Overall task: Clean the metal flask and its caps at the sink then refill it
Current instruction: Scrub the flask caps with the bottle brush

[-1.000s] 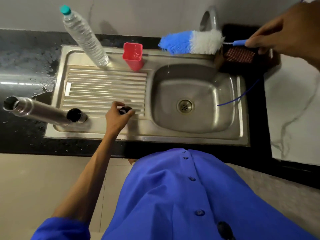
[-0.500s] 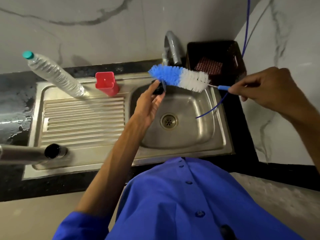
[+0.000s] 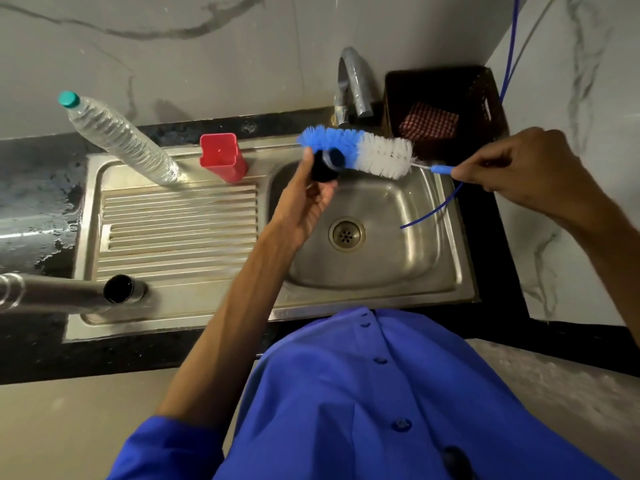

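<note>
My left hand holds a small black cap up over the back left corner of the sink basin. My right hand grips the thin blue handle of a blue-and-white bottle brush. The brush's blue bristles touch the cap. The metal flask stands at the front left of the draining board, leaning left in this wide view. Right beside it sits a second cap with a dark opening.
A clear plastic water bottle with a teal lid and a red cup stand at the back of the draining board. The tap rises behind the basin. A dark basket with a checked cloth sits at the back right. The black counter at left is wet.
My left hand picked the black cap off the draining board and raised it over the basin. My right hand brought the brush down and left until its bristles met the cap.
</note>
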Tool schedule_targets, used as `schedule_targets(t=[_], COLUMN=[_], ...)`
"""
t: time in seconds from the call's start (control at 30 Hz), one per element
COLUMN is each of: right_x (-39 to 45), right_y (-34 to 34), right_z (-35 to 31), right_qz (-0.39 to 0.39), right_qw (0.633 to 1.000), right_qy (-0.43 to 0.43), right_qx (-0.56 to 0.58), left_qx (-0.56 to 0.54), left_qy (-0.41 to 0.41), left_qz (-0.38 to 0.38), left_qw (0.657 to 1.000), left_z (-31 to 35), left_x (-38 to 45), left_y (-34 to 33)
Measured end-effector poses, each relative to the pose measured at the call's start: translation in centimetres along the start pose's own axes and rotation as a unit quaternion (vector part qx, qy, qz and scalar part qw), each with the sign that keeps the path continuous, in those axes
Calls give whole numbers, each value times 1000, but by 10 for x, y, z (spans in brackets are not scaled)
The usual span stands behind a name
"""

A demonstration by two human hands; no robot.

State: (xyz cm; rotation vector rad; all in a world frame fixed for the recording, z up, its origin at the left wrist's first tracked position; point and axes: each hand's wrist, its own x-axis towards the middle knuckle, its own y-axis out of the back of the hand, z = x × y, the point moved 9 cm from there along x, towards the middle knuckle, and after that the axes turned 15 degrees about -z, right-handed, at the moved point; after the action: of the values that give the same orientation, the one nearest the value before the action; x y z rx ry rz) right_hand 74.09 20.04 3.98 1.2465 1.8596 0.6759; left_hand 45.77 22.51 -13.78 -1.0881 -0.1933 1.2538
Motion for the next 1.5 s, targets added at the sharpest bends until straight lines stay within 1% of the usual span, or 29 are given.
schedule_targets(t=[0.03,0.07,0.1,0.17,0.23,0.3,0.33,0.4,0.43,0.53,0.7,0.8,0.87,0.93,1.0,1.03,1.1,1.17,1.23,1.3,1.33,1.4,1.43,1.47,1.5], right_x=[2,3,4,5,8,11,12,12,11,10,11,12,13,15,17,17,16,15,15,17,16,15,14,13,12], right_y=[-5,-7,-9,-12,-12,-13,-15,-19,-21,-26,-28,-32,-36,-39,-42,-42,-39,-35,-34,-35,-36,-39,-39,-40,-41], right_z=[-1,0,0,0,-1,1,2,2,2,4,10,8,6,3,1,0,2,3,2,-2,-4,-4,-3,-2,-1], right_qz=[-6,-8,-8,-9,-7,-10,-16,-28,-33,-34,-11,-5,-2,-1,-3,-4,-3,-1,1,6,7,6,9,13,19], right_qw=[1000,1000,1000,1000,1000,1000,1000,1000,999,999,998,997,996,996,997,997,998,998,997,997,996,995,995,995,996], right_qy=[1,3,5,10,11,6,5,6,8,17,29,31,34,37,39,38,35,33,32,34,35,38,37,36,34], right_qx=[0,0,-5,-17,-14,-19,-21,-10,-1,19,55,68,78,78,67,62,57,57,67,73,80,97,96,91,85], left_qx=[-42,-71,-79,-53,-14,23,27,2,-3,16,9,8,38,109,237,300,389,441,456,447,417,296,240,210,213], left_qy=[-24,-52,-80,-117,-117,-95,-87,-82,-76,-31,-1,-1,3,-2,-32,-52,-88,-115,-117,-109,-110,-124,-132,-136,-130], left_qz=[6,28,55,110,149,179,193,212,208,153,132,115,97,74,53,43,16,-17,-50,-58,-51,4,42,71,83], left_qw=[999,996,992,986,982,979,977,974,975,988,991,993,995,991,969,952,917,890,881,886,901,947,961,966,965], left_z=[4,10,18,31,34,33,31,29,29,24,18,13,10,10,20,27,41,54,57,54,52,54,56,57,56], left_x=[2,5,7,6,3,-1,-3,-5,-4,-2,-3,-3,-6,-8,-11,-13,-18,-23,-27,-29,-29,-32,-34,-35,-36], left_y=[1,8,17,36,50,60,65,75,76,63,59,58,52,45,39,36,29,20,13,10,9,17,24,32,34])
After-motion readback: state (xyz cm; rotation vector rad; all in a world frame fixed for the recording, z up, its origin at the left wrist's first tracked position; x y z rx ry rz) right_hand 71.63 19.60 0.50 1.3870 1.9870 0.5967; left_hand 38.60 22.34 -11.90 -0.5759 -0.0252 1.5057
